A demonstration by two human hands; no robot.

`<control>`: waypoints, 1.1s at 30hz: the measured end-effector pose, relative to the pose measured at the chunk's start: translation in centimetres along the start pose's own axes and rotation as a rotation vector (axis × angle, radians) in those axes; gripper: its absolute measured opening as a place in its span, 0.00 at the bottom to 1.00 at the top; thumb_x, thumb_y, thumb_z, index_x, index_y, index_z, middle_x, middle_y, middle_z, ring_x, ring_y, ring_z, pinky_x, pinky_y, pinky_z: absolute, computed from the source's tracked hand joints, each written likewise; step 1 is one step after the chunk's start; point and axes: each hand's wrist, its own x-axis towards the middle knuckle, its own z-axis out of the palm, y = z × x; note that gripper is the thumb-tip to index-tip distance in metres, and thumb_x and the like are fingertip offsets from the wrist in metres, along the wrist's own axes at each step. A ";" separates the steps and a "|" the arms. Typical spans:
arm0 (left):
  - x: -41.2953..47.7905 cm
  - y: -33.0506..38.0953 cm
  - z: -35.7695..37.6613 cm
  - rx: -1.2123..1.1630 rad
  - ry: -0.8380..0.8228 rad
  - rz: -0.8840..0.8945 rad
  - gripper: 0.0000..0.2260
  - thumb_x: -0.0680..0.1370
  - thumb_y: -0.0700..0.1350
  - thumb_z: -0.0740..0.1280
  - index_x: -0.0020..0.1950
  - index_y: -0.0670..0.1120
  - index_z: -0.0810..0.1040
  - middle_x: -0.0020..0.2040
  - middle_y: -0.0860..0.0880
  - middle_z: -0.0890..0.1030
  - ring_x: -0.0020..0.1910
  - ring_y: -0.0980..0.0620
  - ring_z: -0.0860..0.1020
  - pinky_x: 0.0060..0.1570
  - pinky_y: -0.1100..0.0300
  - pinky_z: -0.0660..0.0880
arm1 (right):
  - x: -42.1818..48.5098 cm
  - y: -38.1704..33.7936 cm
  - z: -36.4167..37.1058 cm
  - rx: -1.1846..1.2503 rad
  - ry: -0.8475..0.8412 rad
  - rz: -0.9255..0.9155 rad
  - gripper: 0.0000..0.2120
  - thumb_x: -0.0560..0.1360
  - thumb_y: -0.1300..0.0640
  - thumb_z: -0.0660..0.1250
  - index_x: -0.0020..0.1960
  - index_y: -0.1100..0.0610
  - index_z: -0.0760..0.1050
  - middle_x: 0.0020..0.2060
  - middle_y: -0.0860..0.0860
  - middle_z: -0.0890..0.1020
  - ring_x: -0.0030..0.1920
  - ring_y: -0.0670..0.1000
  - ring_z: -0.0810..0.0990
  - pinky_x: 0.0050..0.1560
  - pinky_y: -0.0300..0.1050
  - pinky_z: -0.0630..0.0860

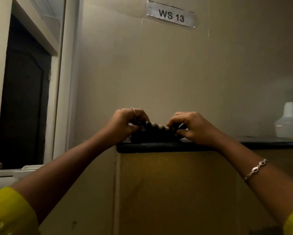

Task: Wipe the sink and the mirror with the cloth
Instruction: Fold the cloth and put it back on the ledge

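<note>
Cloth (156,132), dark with pale stripes, folded on dark ledge (159,147) | left hand (125,124) pinches its left end | right hand (191,128) pinches its right end | white bottle (289,123) far right on ledge

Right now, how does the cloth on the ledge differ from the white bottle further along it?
The cloth is dark with pale stripes; the bottle is plain white. The cloth lies low and bunched, while the bottle stands upright. The left hand and right hand both hold the cloth; nothing touches the bottle. Both sit on the same dark ledge, the cloth near its left end and the bottle off to the right.
</note>
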 end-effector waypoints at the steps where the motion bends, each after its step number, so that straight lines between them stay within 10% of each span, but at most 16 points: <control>1: -0.1 0.1 -0.2 -0.003 -0.023 -0.005 0.11 0.69 0.32 0.70 0.43 0.48 0.77 0.41 0.58 0.77 0.42 0.62 0.77 0.44 0.73 0.74 | -0.3 -0.1 0.0 0.013 -0.005 -0.004 0.14 0.69 0.73 0.67 0.48 0.58 0.80 0.39 0.38 0.75 0.41 0.39 0.77 0.46 0.32 0.76; 8: -1.2 0.9 -1.2 -0.140 -0.201 -0.024 0.12 0.65 0.55 0.68 0.46 0.54 0.77 0.46 0.50 0.81 0.47 0.56 0.80 0.47 0.65 0.77 | -1.4 -0.5 0.4 0.110 -0.002 0.019 0.13 0.70 0.71 0.67 0.50 0.57 0.79 0.41 0.39 0.77 0.44 0.41 0.78 0.51 0.33 0.76; 21: -1.7 1.3 -1.8 -0.040 -0.171 0.047 0.12 0.71 0.32 0.68 0.45 0.49 0.80 0.45 0.48 0.83 0.48 0.53 0.80 0.51 0.57 0.78 | -2.6 -0.6 1.8 0.231 0.170 0.004 0.11 0.68 0.63 0.62 0.45 0.57 0.82 0.41 0.49 0.80 0.43 0.46 0.79 0.48 0.43 0.78; 33: -2.4 2.1 -1.3 -0.152 -0.239 -0.019 0.10 0.71 0.56 0.63 0.40 0.52 0.78 0.39 0.52 0.79 0.39 0.56 0.78 0.38 0.63 0.76 | -3.3 -0.8 2.1 0.345 0.170 0.061 0.13 0.69 0.65 0.59 0.46 0.54 0.80 0.41 0.46 0.78 0.45 0.44 0.77 0.47 0.31 0.74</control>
